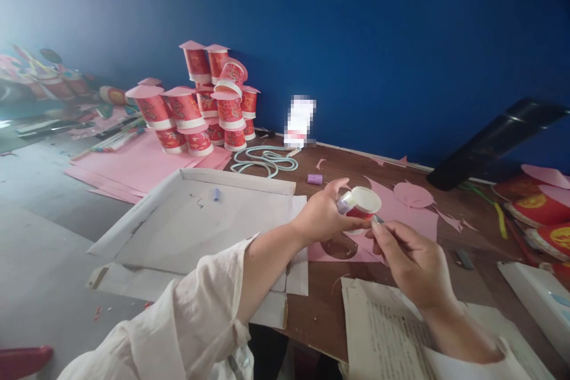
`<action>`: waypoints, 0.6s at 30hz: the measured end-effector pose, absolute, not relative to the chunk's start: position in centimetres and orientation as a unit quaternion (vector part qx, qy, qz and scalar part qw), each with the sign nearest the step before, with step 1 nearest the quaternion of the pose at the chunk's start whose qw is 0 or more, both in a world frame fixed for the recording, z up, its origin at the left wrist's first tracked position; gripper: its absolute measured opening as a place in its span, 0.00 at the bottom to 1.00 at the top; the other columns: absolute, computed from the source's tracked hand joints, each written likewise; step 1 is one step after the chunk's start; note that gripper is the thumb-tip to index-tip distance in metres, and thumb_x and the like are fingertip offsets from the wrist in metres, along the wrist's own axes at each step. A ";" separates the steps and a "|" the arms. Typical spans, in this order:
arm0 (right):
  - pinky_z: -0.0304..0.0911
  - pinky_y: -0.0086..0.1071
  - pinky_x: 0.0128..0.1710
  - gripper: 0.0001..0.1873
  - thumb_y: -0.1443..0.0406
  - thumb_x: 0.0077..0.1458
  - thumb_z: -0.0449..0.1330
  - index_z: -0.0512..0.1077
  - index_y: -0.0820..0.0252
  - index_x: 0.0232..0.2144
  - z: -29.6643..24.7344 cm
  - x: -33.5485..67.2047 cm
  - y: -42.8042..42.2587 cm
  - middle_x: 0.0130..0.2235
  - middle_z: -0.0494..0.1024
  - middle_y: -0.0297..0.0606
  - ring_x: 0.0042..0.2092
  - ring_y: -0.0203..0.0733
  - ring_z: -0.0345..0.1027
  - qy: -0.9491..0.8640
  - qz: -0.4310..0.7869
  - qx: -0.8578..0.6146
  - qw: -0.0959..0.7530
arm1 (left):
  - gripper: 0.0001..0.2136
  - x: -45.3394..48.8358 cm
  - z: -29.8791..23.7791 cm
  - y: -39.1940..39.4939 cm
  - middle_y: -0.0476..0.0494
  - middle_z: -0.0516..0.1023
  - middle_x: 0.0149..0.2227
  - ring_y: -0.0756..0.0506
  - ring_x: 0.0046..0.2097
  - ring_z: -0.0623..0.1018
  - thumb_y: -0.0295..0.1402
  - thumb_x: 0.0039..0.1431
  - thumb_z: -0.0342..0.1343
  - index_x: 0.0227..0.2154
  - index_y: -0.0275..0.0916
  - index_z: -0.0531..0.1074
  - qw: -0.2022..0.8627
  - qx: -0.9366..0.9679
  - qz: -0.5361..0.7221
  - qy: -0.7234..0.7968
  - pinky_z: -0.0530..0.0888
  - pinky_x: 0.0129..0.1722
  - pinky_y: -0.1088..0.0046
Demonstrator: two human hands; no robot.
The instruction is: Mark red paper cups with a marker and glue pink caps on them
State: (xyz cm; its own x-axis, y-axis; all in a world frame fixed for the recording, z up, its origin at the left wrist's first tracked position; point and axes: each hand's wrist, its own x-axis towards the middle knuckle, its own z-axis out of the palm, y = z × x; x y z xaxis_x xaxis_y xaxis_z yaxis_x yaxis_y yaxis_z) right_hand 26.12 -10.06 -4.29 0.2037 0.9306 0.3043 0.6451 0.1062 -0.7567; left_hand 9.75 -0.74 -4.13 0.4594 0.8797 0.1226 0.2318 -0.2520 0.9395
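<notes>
Near edge of the worktop (pixel 312 320): printed pages (pixel 378 326) lie beneath the right forearm; a white box (pixel 534 294) sits at the far right of these; the right hand (pixel 412 258) has thumb and fingertips drawn together at the near right side of a red-and-white paper cup (pixel 367 199), though I cannot tell what, if anything, they pinch; the left hand (pixel 318 214) is curled around the cup's left side, with a glue stick (pixel 344 203) by its thumb; the cup is held above cut pink paper (pixel 418 222); left of it lies a shallow white cardboard tray (pixel 240 219); just beyond the left hand, a purple cap (pixel 314 179); farther, a coiled pale-blue cord (pixel 267 161); far left, pink sheets (pixel 120 172) beside stacked red cups with pink tops (pixel 187 110); far right, a black cylinder (pixel 485 148) leans near the blue wall (pixel 378 41).
</notes>
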 end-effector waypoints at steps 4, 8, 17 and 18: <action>0.54 0.26 0.20 0.14 0.51 0.58 0.60 0.73 0.55 0.31 -4.5 26.2 -10.4 0.22 0.69 0.29 0.21 0.29 0.57 -0.551 0.298 -0.596 0.503 | 0.23 9.8 -3.6 -2.0 0.43 0.79 0.41 0.42 0.40 0.79 0.44 0.55 0.63 0.50 0.41 0.65 0.362 0.770 0.360 0.383 0.75 0.42 0.62; 0.50 0.24 0.17 0.13 0.55 0.57 0.63 0.72 0.50 0.43 -4.2 26.1 -10.1 0.23 0.66 0.26 0.19 0.28 0.53 -0.456 0.448 -0.514 0.572 | 0.11 9.6 -3.8 -2.0 0.42 0.77 0.39 0.42 0.42 0.77 0.39 0.60 0.58 0.41 0.39 0.67 0.177 0.856 0.373 0.312 0.74 0.44 0.62; 0.48 0.21 0.14 0.12 0.58 0.52 0.67 0.71 0.53 0.37 -3.4 25.1 -9.9 0.27 0.67 0.28 0.19 0.24 0.50 -0.379 0.582 -0.467 0.547 | 0.06 9.5 -4.5 -1.0 0.43 0.72 0.35 0.44 0.40 0.72 0.34 0.64 0.51 0.38 0.38 0.70 -0.038 0.904 0.360 0.227 0.71 0.40 0.66; 0.48 0.21 0.14 0.11 0.58 0.52 0.66 0.71 0.53 0.37 -3.4 25.1 -9.9 0.27 0.66 0.27 0.19 0.24 0.50 -0.376 0.586 -0.466 0.546 | 0.06 9.5 -4.6 -1.0 0.44 0.71 0.35 0.44 0.40 0.72 0.35 0.64 0.51 0.38 0.38 0.70 -0.046 0.905 0.354 0.230 0.70 0.40 0.66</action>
State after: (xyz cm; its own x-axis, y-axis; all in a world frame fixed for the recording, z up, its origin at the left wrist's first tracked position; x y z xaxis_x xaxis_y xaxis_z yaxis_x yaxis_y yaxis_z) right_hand 25.12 -9.92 -3.37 0.0308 0.9902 -0.1359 -0.2893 -0.1213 -0.9495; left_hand 9.49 -1.04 -4.56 0.6432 0.3837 0.6627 0.4494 -0.8898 0.0790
